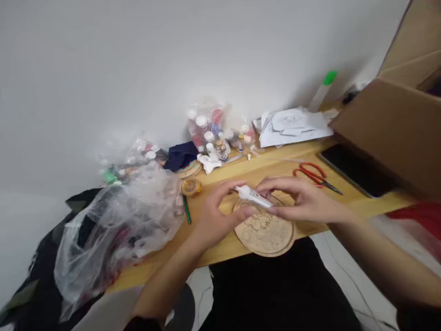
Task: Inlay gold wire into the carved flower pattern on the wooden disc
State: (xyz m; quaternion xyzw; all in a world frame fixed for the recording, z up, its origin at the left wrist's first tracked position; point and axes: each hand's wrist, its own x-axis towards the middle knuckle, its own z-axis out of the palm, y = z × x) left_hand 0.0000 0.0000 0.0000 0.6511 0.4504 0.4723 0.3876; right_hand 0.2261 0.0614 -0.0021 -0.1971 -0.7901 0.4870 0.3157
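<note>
A small white tube with printing on its side is held above a round wooden board marked with dark outlines. My right hand grips the tube's rear end between thumb and fingers. At the nozzle end, my left hand curls around the tube, its index fingertip at the tip and its thumb just below. Slight blur hides the exact finger contact. The board lies at the table's front edge, above my lap.
Red-handled scissors and a dark phone lie right, beside a cardboard box. Papers and bagged bottles line the wall. Left are a clear plastic bag, an amber jar and a green stick.
</note>
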